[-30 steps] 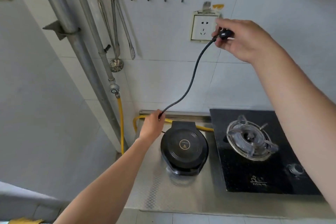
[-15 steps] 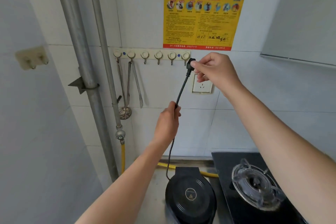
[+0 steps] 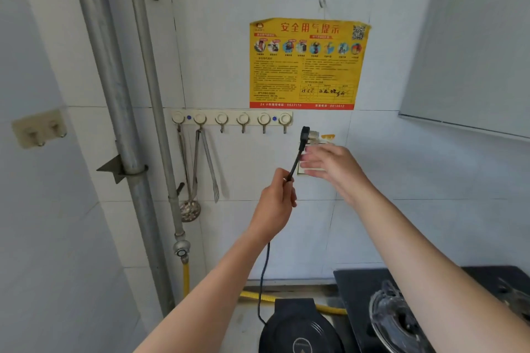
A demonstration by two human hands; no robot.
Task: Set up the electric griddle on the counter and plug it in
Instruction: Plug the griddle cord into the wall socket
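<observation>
A: Left hand first. We have it fisted around the black cord just below the plug, so the plug stands up past our knuckles, free of the wall and not yet seated.

B: And the right hand?

A: Fingers extended and loose, holding nothing, laid flat against the wall socket and hiding most of its face. The plug sits just up and left of it, near but apart.

B: Below the fist?

A: The cord drops down past our left wrist, then loops into the back of the electric griddle, which sits lid-down on the steel counter just beside the black gas stove. So placement looks done; plugging in is what remains, in our judgement.

B: Risks from here?

A: Gripping cord rather than plug body gives poor control; the pins could meet the slots crooked and refuse to go in. Our right hand masks the holes, so we would be aiming blind until it clears. A tug on the short slack might drag the griddle. The yellow gas hose runs right behind it, too.

B: Containers?

A: None open. The griddle is shut, contents unseen. On the hook rail, only a ladle and tongs hang; the other hooks are bare.
</observation>
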